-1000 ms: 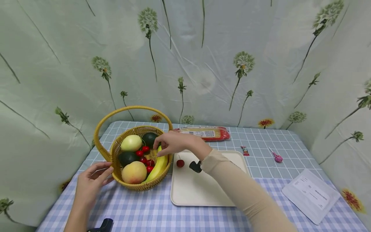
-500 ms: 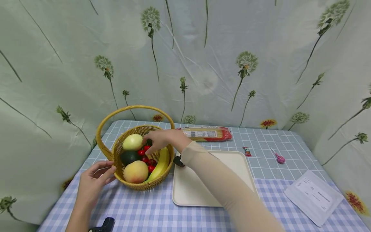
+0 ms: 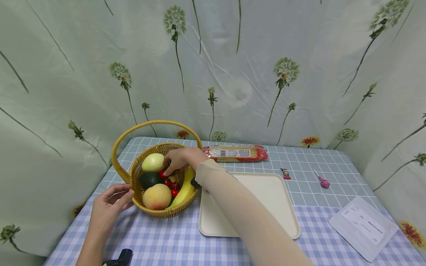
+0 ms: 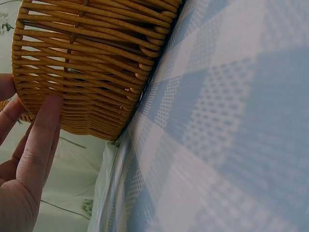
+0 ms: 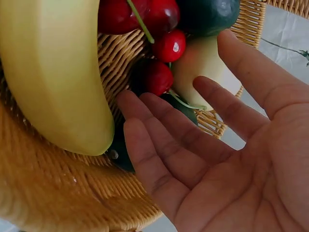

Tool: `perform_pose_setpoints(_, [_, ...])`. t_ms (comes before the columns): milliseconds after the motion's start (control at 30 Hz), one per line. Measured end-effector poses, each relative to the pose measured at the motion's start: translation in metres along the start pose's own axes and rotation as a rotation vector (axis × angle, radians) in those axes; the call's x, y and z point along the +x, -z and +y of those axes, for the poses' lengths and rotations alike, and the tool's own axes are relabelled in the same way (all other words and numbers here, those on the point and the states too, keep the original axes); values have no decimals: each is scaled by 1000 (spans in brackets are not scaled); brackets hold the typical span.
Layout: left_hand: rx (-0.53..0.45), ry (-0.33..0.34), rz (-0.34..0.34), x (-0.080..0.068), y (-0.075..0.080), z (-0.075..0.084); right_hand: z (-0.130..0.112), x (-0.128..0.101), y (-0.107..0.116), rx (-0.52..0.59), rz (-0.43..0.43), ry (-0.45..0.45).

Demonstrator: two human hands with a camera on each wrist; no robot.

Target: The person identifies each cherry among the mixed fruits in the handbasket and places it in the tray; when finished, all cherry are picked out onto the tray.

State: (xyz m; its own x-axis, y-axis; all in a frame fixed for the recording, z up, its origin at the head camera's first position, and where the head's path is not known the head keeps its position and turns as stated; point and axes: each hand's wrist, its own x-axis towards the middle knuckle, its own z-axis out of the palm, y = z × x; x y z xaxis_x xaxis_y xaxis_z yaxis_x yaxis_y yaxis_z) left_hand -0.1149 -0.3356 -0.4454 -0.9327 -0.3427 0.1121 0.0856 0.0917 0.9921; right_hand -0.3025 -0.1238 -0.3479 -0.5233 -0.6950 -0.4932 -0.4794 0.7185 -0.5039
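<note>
A yellow wicker basket [image 3: 164, 213] with a tall handle holds a banana [image 3: 181, 195], a peach [image 3: 157, 197], a pale yellow-green fruit [image 3: 153, 162], dark green fruits and several red cherries [image 5: 169, 46]. My left hand [image 3: 111, 201] holds the basket's left rim, with straight fingers [image 4: 41, 135] along the outer wicker. Over the basket, my right hand [image 3: 179, 160] reaches in, fingers spread and loosely bent close to the cherries and the pale fruit. No fruit is in its grasp in the right wrist view. In the head view it covers the dark green fruit at the back.
Right of the basket lies a cream tray [image 3: 266, 207], partly under my right sleeve. Behind it is a packet of noodles [image 3: 237, 153]. Farther right are a small wrapped candy [image 3: 285, 174], a lollipop [image 3: 324, 182] and a grey labelled pouch [image 3: 362, 227].
My right hand has moved left and deeper over the basket, from the banana's end toward the cherries. A cherry on the tray is now hidden by the arm. My left hand stays at the rim.
</note>
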Motion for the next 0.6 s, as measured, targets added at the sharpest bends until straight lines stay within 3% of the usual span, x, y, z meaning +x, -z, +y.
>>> perform_pose_setpoints(600, [23,0,11,-1,-1,0,-8,5,-4,-75,-8,-116])
